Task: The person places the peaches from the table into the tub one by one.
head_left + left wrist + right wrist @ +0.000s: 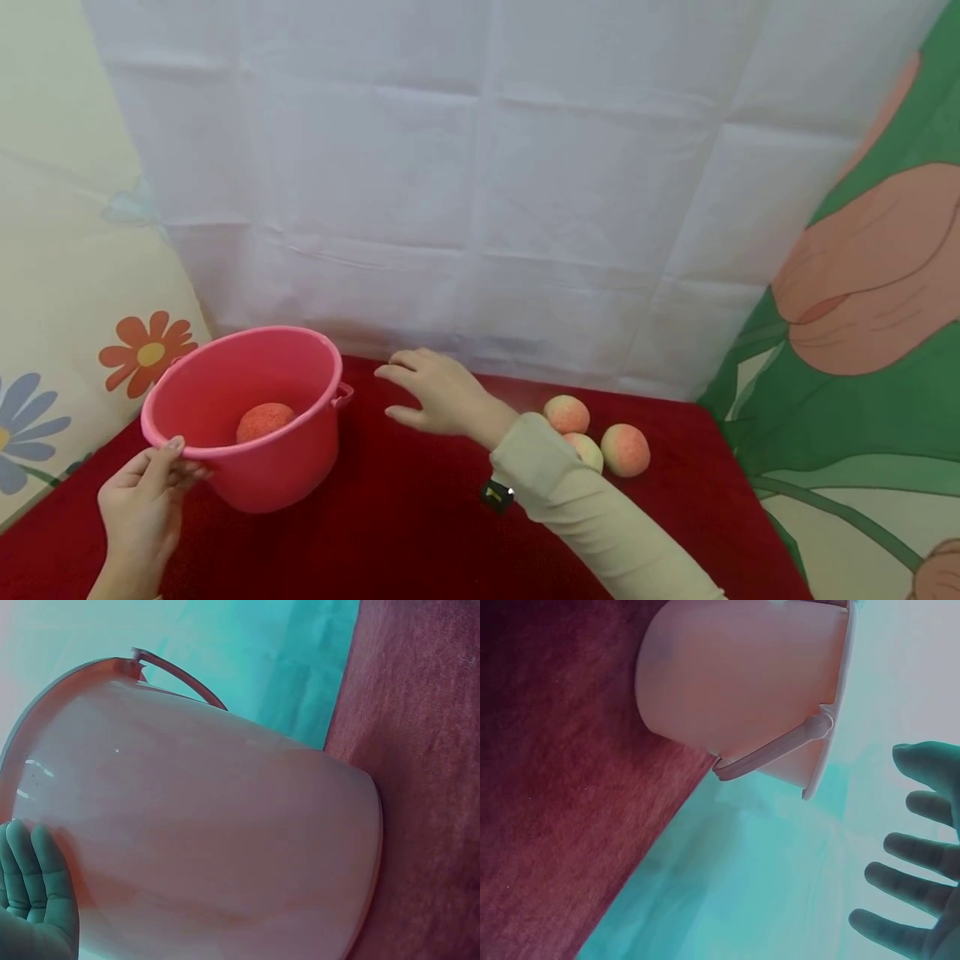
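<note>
While the left hand [146, 500] pinches the rim of a round pink plastic bucket [281, 477], thumb at the lip and fingers against the outer wall, the right hand [441, 396] hovers near the bucket's opposite side, its fingers loosely extended and apart, with nothing in its hold. The bucket sits at the left of a table covered in deep-red cloth [420, 521], and inside it lies a round orange-red ball [264, 422]. Three round red-and-yellow, peach-like balls [627, 451] rest close together toward the right, one partly hidden by the cream fabric sleeve [607, 517] of the right arm. The right wrist view shows the bucket's curved pinkish handle [776, 750] lowered along its side. A creased white fabric sheet [480, 183] hangs behind.
</note>
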Demonstrator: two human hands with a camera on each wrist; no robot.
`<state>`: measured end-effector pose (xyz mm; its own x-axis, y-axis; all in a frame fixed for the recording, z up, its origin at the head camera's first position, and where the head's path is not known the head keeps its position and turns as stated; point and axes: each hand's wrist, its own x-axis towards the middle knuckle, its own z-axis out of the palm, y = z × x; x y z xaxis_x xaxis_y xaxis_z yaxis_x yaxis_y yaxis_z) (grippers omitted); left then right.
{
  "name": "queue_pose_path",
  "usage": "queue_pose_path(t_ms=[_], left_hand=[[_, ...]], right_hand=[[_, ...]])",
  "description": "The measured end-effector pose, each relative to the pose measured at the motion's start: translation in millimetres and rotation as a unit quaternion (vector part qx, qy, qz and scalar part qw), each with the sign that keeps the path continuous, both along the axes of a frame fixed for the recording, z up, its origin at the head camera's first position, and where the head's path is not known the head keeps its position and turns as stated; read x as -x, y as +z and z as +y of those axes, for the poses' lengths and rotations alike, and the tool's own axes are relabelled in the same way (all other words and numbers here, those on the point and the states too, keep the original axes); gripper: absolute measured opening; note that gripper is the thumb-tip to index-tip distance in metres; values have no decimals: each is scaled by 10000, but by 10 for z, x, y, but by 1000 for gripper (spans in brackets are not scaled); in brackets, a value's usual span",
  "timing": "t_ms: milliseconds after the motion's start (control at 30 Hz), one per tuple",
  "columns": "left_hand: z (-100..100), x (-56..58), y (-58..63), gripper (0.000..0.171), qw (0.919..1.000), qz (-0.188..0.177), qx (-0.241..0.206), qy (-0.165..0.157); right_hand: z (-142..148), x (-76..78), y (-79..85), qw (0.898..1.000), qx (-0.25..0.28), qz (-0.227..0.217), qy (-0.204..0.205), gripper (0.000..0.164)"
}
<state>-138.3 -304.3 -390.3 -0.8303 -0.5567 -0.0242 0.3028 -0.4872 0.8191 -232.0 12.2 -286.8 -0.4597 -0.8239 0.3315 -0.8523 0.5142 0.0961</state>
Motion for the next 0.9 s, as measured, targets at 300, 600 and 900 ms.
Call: queue_pose_path(t_ms=[300, 600, 900], left_hand=[[-8, -1, -48, 15, 9997, 101, 97, 182], [3, -25, 11, 13, 9998, 2, 14, 201], [-84, 17, -109, 14, 9993, 94, 204, 295]], right_hand=[[180, -6, -94, 9992, 315, 142, 199, 40], [356, -24, -192, 9992, 291, -229, 125, 41], [533, -51, -271, 9979, 437, -484, 10, 43]])
